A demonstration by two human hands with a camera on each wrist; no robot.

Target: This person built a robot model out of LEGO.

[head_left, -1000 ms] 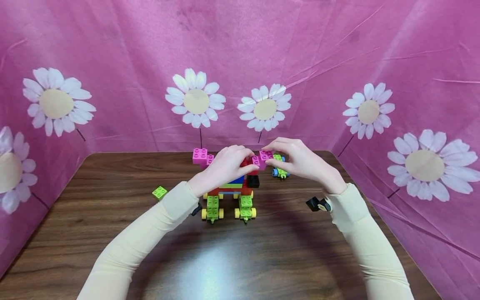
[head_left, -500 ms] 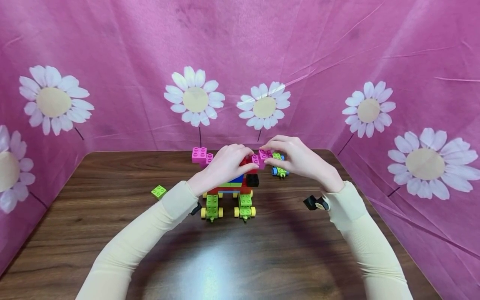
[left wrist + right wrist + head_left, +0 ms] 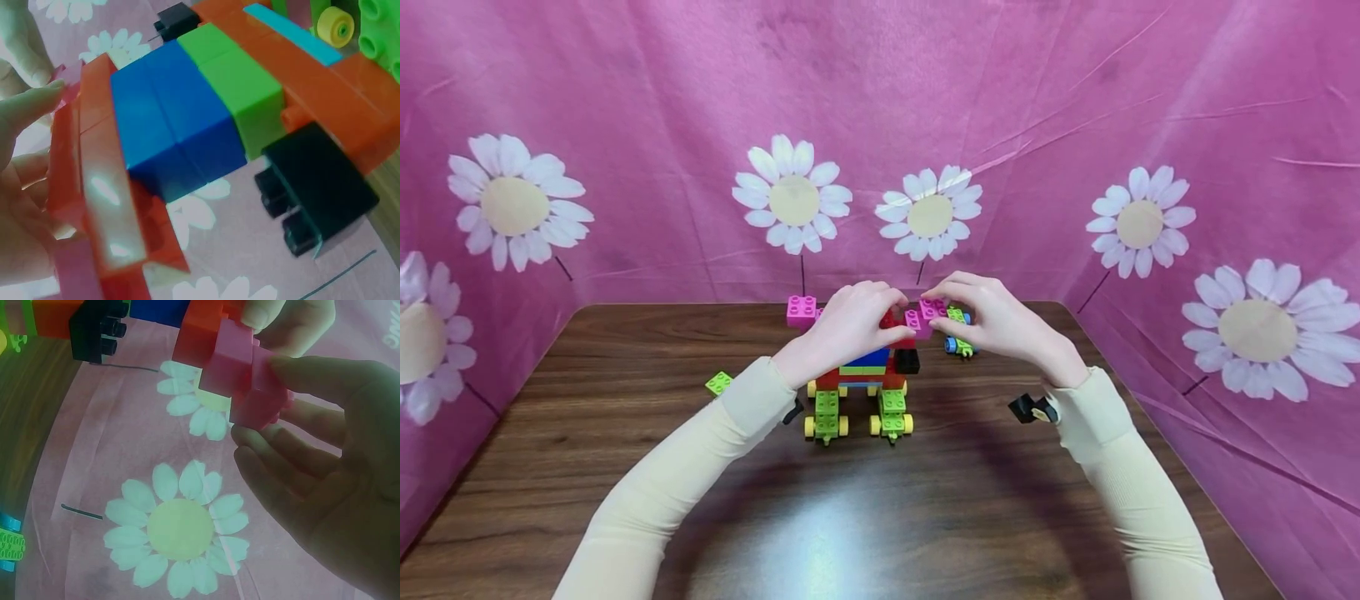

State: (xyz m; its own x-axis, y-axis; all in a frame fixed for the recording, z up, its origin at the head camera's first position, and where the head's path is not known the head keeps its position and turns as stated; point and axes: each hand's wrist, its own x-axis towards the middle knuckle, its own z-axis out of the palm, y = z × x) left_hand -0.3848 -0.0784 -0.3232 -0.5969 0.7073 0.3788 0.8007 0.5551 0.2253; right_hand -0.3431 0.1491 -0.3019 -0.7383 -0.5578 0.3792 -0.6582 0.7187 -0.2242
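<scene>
A toy brick figure stands on two green wheeled bases, with red, lime and blue bricks stacked above. Black bricks stick out from its sides. Across its top lie red bricks, which my left hand grips with its thumb at the near side. Pink bricks extend at both ends, stepped outward; the left one is uncovered. At the right end my right hand pinches the outer pink brick between thumb and fingers. That brick sits against an inner pink brick.
A loose lime brick lies on the wooden table left of the figure, partly behind the left sleeve. A small green wheeled base with blue wheels stands behind the right hand. A pink flowered cloth walls the back and sides.
My left hand has risen slightly, covering more of the inner left pink brick and baring more of the blue one. My right hand keeps its pinch on the outer pink brick.
</scene>
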